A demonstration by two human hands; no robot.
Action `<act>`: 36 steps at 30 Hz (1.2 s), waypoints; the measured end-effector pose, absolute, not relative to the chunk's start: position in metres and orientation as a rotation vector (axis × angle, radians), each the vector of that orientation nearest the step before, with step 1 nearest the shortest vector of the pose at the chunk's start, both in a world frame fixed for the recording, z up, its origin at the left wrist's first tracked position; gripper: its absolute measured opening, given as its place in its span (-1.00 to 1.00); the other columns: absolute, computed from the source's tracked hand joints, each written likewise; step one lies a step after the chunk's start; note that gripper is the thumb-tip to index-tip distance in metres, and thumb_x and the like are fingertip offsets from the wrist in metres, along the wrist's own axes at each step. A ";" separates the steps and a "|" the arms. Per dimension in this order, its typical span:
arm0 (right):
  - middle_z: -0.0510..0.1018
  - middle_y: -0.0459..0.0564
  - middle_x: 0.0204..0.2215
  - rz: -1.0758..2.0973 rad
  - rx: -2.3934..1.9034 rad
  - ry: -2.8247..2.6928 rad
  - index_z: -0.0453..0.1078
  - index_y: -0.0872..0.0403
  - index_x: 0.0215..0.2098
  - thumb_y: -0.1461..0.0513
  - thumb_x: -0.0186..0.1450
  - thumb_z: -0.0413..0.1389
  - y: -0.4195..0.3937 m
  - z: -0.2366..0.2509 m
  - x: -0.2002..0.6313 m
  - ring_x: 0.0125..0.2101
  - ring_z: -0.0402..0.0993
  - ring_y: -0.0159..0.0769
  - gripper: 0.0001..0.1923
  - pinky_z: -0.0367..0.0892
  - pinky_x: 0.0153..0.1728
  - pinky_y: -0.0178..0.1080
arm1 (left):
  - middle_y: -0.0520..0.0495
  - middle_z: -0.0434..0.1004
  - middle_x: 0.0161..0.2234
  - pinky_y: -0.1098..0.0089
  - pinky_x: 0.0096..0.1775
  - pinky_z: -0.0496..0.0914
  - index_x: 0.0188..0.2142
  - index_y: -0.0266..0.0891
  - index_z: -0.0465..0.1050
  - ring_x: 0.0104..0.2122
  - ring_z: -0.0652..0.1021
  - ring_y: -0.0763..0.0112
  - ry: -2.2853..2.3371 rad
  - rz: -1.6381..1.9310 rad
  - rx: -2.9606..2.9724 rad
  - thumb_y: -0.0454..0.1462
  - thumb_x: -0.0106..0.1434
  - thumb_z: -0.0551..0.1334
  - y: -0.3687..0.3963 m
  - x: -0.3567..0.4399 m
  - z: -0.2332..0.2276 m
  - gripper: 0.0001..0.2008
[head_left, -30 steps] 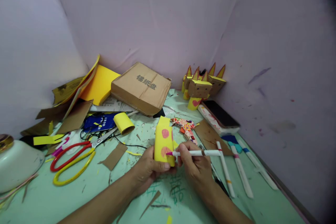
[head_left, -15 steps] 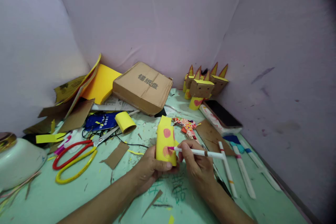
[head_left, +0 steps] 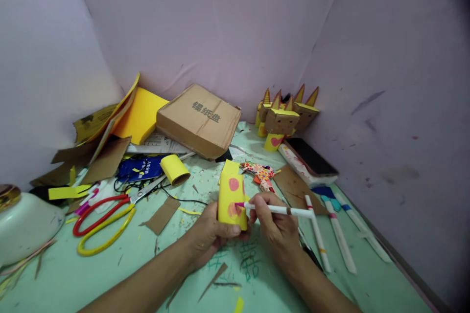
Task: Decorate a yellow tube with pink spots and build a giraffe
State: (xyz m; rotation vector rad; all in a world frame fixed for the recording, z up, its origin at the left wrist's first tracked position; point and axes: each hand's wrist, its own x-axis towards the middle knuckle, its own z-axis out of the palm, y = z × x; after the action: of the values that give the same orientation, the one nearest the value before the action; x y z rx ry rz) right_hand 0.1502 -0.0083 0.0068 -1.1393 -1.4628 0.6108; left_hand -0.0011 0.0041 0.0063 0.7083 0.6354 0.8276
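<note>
My left hand (head_left: 211, 232) is closed around the lower end of a yellow paper tube (head_left: 226, 198) with pinkish-red spots, its thumb across the bottom front. A yellow flap sticks up at the tube's top. In my right hand (head_left: 275, 222) a white felt-tip pen (head_left: 273, 208) is pinched, lying nearly level. Its magenta tip touches the lower spot on the tube, which is only partly filled with colour. Behind and to the left, a second yellow tube (head_left: 175, 170) lies on its side.
Red-and-yellow-handled scissors (head_left: 106, 225) lie open at left, near a white rounded object (head_left: 27, 227). A cardboard box (head_left: 200, 120) stands at the back. Cardboard figures (head_left: 282, 122) and a phone (head_left: 312, 156) are back right. Several felt-tip pens (head_left: 341, 237) lie at right.
The pen tip has shifted very slightly upward within the lower spot. Both hands keep their hold, and the camera view has moved a little.
</note>
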 end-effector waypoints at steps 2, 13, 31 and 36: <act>0.40 -0.14 -0.62 0.612 -1.136 -1.459 0.35 0.06 -0.46 0.11 0.35 -0.02 -0.008 0.006 0.150 -0.59 0.35 -0.39 -0.71 0.25 -0.55 -0.33 | -0.19 0.54 -0.25 0.29 -0.25 0.41 -0.18 -0.34 0.47 -0.21 0.51 0.17 0.632 0.821 0.709 -0.39 -0.23 0.43 0.004 -0.001 0.007 -0.47; 0.41 -0.16 -0.64 0.568 -1.117 -1.514 0.35 0.06 -0.49 0.15 0.35 -0.01 -0.010 0.010 0.148 -0.60 0.34 -0.42 -0.72 0.23 -0.55 -0.38 | -0.18 0.55 -0.26 0.22 -0.18 0.42 -0.16 -0.32 0.45 -0.16 0.52 0.07 0.642 0.822 0.705 -0.41 -0.24 0.43 0.004 -0.001 0.000 -0.44; 0.40 -0.14 -0.65 0.546 -1.120 -1.485 0.35 0.07 -0.51 0.15 0.33 -0.01 -0.008 0.011 0.147 -0.61 0.34 -0.40 -0.70 0.24 -0.57 -0.35 | -0.15 0.54 -0.27 0.32 -0.24 0.43 -0.18 -0.35 0.45 -0.25 0.51 0.26 0.681 0.825 0.679 -0.40 -0.24 0.44 0.003 0.000 0.014 -0.46; 0.39 -0.14 -0.67 0.574 -1.135 -1.471 0.34 0.06 -0.53 0.15 0.34 -0.03 -0.008 0.013 0.148 -0.63 0.33 -0.39 -0.69 0.24 -0.57 -0.33 | -0.15 0.56 -0.30 0.33 -0.26 0.44 -0.18 -0.36 0.46 -0.28 0.52 0.27 0.709 0.817 0.673 -0.40 -0.26 0.44 0.002 -0.001 0.015 -0.45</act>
State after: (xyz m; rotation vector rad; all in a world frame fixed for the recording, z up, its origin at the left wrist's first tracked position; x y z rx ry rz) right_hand 0.1477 -0.0084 0.0126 -1.1348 -1.4706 0.5741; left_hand -0.0005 0.0021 0.0146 0.6734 0.7086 0.8174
